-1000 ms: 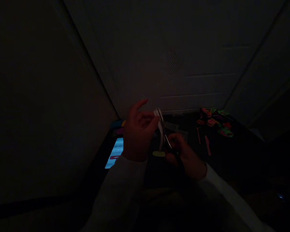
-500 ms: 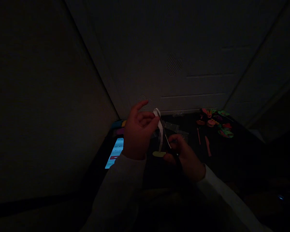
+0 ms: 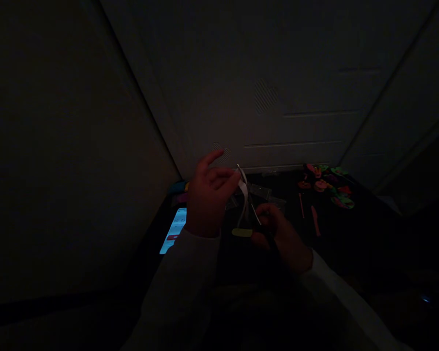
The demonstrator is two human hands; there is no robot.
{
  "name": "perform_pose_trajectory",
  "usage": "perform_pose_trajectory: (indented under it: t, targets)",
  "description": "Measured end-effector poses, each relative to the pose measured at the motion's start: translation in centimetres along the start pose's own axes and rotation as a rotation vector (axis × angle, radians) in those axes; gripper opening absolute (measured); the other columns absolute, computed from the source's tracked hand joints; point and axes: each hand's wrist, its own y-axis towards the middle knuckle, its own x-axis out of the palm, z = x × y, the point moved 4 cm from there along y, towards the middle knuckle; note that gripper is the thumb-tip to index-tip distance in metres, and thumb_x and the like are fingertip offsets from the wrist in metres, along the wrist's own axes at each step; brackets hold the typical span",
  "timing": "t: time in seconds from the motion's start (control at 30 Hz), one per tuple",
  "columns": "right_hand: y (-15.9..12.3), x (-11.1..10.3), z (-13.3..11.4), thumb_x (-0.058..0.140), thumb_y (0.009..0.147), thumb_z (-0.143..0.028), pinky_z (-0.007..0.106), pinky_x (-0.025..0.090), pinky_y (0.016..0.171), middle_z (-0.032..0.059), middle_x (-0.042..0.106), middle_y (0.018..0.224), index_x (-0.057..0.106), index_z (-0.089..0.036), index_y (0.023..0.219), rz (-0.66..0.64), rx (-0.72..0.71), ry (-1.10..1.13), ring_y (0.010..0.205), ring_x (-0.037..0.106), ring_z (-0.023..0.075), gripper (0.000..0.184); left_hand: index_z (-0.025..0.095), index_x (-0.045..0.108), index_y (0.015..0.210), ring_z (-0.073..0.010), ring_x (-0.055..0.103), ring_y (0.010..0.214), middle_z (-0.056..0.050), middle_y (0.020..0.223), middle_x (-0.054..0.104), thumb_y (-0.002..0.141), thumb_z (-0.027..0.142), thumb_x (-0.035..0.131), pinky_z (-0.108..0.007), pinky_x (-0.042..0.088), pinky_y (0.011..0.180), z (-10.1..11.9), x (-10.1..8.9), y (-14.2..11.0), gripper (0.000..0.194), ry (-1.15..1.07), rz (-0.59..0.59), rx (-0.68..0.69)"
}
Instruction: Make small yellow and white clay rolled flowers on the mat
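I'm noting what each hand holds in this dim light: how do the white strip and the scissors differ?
Look: the white strip is pale, while the scissors show shiny metal and a dark handle end.
Shape: the strip curves as it hangs; the scissors' lit blade edge looks nearly straight.
Hold: the left hand pinches the strip, whereas the right hand grips the scissors.
Shared: both are narrow and handheld.

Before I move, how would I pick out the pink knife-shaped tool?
On the dark tabletop, look to the right of the right hand. The pink knife-shaped tool lies right of a thin pink stick; its broader, blade-like shape sets it apart.
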Motion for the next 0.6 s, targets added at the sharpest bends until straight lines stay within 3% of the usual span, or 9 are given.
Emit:
perform_pose_trajectory:
  t: [0.43,0.6]
  targets:
    - [0.0,0.0,0.4,0.067,0.063,-0.032,0.020,0.033,0.049,-0.0079,0.047,0.063,0.038,-0.024,0.091,0.052,0.023,0.005,0.052,0.041,0.0066,0.041,0.020,0.048,0.108,-0.0091,0.059,0.062,0.003,0.068,0.059,0.061,0.017,0.067,-0.019,0.048,0.056,-0.6,0.0,0.2,0.050,-0.040,-0.033,-0.013]
    - [-0.8,-1.6,2.0,0.066,0.065,-0.034,0.022,0.036,0.054,-0.0063,0.049,0.067,0.039,-0.025,0.095,0.148,-0.005,-0.132,0.058,0.047,0.0091,0.040,0.020,0.049,0.107,-0.0088,0.058,0.062,0.003,0.068,0.059,0.061,0.017,0.067,-0.020,0.048,0.059,-2.3,1.4,0.3,0.049,-0.099,-0.113,-0.070]
